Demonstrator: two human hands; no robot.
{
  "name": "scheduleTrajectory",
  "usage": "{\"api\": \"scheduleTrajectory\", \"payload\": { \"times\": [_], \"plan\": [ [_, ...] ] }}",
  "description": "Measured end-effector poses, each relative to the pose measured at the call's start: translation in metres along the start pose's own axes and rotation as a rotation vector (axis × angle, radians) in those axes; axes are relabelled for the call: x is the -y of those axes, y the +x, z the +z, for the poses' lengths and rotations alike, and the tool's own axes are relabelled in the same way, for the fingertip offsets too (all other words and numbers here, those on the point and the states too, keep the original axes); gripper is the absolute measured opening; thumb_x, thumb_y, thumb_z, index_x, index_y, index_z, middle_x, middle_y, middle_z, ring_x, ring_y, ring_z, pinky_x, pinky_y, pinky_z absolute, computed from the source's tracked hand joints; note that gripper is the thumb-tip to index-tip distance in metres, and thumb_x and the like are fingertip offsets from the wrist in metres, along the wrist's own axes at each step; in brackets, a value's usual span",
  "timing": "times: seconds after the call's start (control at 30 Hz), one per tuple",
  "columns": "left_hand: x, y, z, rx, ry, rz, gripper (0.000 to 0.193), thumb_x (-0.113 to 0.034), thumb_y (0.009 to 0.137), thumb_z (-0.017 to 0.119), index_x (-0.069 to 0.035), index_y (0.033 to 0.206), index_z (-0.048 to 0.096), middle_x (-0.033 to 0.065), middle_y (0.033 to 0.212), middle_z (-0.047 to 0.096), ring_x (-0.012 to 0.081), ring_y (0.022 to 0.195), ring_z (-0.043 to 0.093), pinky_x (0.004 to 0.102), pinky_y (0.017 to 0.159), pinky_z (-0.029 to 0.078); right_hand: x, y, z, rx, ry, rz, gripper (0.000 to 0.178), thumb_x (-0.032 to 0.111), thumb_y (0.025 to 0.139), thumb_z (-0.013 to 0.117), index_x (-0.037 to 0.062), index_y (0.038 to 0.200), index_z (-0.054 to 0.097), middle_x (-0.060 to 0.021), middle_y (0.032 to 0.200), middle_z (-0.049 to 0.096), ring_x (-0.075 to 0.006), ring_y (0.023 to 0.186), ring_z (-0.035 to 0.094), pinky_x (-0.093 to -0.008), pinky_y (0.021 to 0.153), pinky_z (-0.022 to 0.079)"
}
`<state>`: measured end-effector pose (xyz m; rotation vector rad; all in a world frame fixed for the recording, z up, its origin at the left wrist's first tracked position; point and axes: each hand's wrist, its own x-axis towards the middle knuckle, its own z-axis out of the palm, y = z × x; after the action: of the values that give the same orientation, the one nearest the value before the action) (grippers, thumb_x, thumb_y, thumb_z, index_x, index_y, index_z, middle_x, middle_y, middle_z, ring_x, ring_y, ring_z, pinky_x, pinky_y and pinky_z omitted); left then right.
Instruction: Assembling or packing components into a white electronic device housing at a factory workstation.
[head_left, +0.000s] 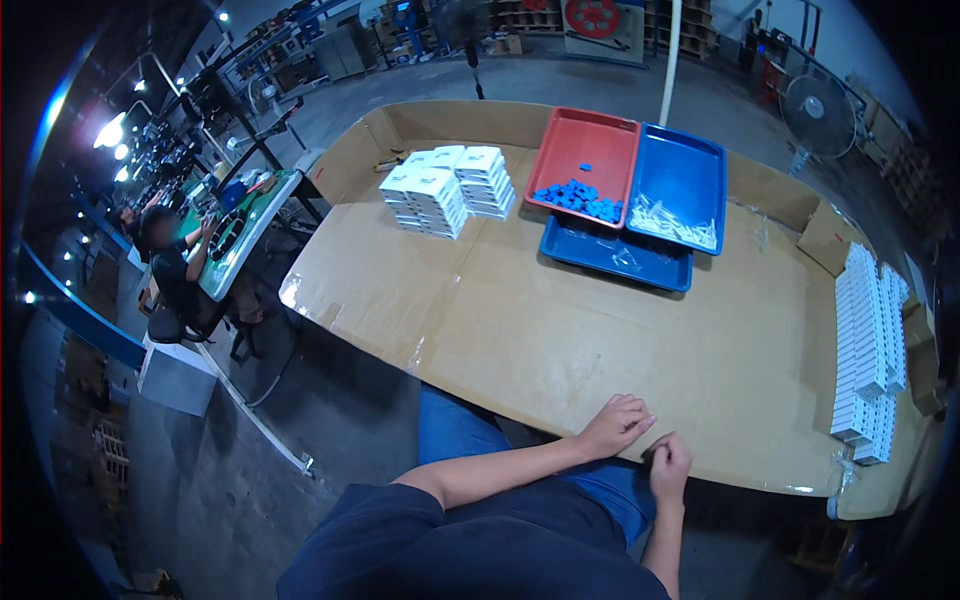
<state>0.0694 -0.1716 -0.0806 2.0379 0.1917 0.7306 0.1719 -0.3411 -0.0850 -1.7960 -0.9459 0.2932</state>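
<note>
My left hand [616,428] is at the near edge of the cardboard-covered table [500,330], its fingers loosely curled together. Just right of it, slightly lower, my right hand [671,466] is closed, its knuckles upward. A small gap separates the two hands. Whatever either might hold is hidden by the curled fingers. Farther off, a red tray [585,135] carries small blue plastic parts [580,200]. Beside it, a blue tray [680,160] contains thin white pieces [675,222]. Both overlap a lower blue tray [575,262] with bits of clear plastic in it.
Stacked white boxes [430,195] stand at the far left of the table, and more rows [865,340] line its right end. A cardboard rim [450,118] borders the far side. Left, a person [180,260] sits at a green-topped bench [245,240]. A fan [818,115] stands behind right.
</note>
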Motion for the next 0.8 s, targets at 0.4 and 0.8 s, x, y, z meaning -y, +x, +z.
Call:
{"api": "scheduleTrajectory", "payload": {
  "times": [0.4,0.8],
  "plan": [
    [0.069,-0.098,-0.242,-0.577,0.510,-0.224,0.018,-0.014,0.092,0.070,-0.005,0.077,0.067,0.0086,0.086,0.069,0.0285,0.088,0.064,0.0421,0.085,0.046,0.099,0.124,0.087,0.203,-0.087,-0.167,0.014,0.004,0.094,0.068,0.0010,0.106,0.074,-0.0117,0.084,0.075,-0.0173,0.073,0.071,-0.0310,0.072,0.056],
    [0.084,-0.117,-0.269,-0.874,0.801,-0.427,0.010,-0.019,0.084,0.072,-0.011,0.089,0.067,0.0051,0.099,0.066,0.0280,0.102,0.060,0.0441,0.095,0.041,0.268,0.455,0.308,0.645,-0.285,-0.608,0.039,0.023,0.095,0.068,0.0010,0.127,0.068,-0.0231,0.114,0.072,-0.0380,0.103,0.071,-0.0433,0.092,0.055]
  ]
}}
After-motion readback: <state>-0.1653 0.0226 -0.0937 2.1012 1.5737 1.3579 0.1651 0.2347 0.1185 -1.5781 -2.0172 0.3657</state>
